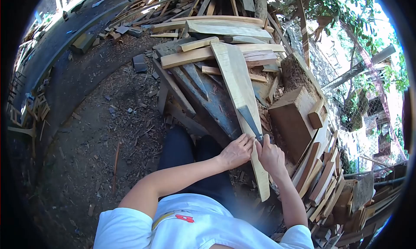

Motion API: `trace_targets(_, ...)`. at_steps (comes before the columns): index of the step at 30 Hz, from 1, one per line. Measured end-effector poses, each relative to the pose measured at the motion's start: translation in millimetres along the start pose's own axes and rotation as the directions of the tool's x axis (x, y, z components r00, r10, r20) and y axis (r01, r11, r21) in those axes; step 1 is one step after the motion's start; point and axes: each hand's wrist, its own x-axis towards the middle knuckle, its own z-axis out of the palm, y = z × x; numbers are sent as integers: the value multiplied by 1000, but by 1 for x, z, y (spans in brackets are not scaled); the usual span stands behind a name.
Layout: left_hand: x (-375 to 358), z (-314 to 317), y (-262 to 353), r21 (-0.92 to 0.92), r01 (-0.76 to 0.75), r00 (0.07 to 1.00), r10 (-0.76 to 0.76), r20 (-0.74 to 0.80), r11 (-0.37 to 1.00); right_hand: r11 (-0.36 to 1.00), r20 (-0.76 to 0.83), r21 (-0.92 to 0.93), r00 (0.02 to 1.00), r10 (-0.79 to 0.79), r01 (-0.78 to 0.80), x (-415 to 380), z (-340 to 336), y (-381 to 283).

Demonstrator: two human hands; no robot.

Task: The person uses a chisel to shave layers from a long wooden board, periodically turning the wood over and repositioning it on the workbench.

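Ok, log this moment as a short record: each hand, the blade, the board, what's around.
Left hand: at the blade's near end, over the board's edge; exact grip unclear
Right hand: beside the left, also at that end; grip unclear
Dark tapered blade: lying along the board, wider end away from the person
Long pale board: slanting across the bench, narrow end beyond the hands toward the person
Around: large wood block and stacked offcuts to the right

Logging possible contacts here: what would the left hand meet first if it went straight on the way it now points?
The left hand would probably meet the right hand, close by over the pale board; whether they already touch is unclear.
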Motion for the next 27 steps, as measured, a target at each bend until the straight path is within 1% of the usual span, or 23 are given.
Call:
trace_targets(1,1,-2,0,-4,-5,1000,5,-1,1000,1000,9,0,1000,7,-7,14,-4,-6)
trace_targets(3,1,-6,-1,-109,3,999,1,36,994,1000,18,19,1000,3,-3,54,-6,-18)
trace_targets(4,0,-1,-1,-82,-15,1000,13,-23,997,999,16,38,1000,-3,2,80,-6,-24)
trace_targets(5,0,-1,-1,-78,-19,1000,17,-21,997,999,44,39,999,6,-8,107,-13,-34)
trace_targets(7,1,-1,2,108,-27,999,22,47,994,997,29,79,999,-26,24,162,-25,-51)
trace_targets(9,1,2,4,111,-34,998,28,56,993,990,55,140,998,-9,1,207,-31,-69)
trace_targets(11,2,0,3,127,-25,998,17,63,992,983,77,185,997,-6,-9,228,-29,-78)
trace_targets(14,2,-1,5,134,-16,996,4,88,991,980,59,197,998,15,-26,219,-25,-76)
trace_targets(15,1,1,5,129,-10,998,2,61,992,981,61,191,998,11,-23,204,-24,-71)
trace_targets(17,-1,3,8,107,8,1000,-11,29,994,995,-8,95,1000,4,-3,162,-16,-56)
trace_targets(19,-1,3,7,90,28,1000,-28,-1,996,996,-85,76,996,-30,37,114,6,-31)
trace_targets(20,0,1,7,81,37,999,-37,-5,996,998,-63,51,998,-24,27,88,7,-23)
trace_targets(22,3,-5,5,50,13,996,-17,91,999,1000,-11,29,1000,-1,2,40,4,-11)
trace_targets(23,3,-3,4,44,18,996,-22,90,999,999,21,31,1000,17,-17,27,3,-9)
trace_targets(25,2,-2,3,56,-14,1000,15,-6,998,999,63,21,998,30,-31,24,-6,-10)
trace_targets(26,0,0,4,49,-17,1000,17,0,999,999,99,16,994,45,-47,23,-8,-10)
trace_targets(27,1,-4,5,55,-16,999,14,38,998,998,105,18,993,52,-54,29,-9,-13)
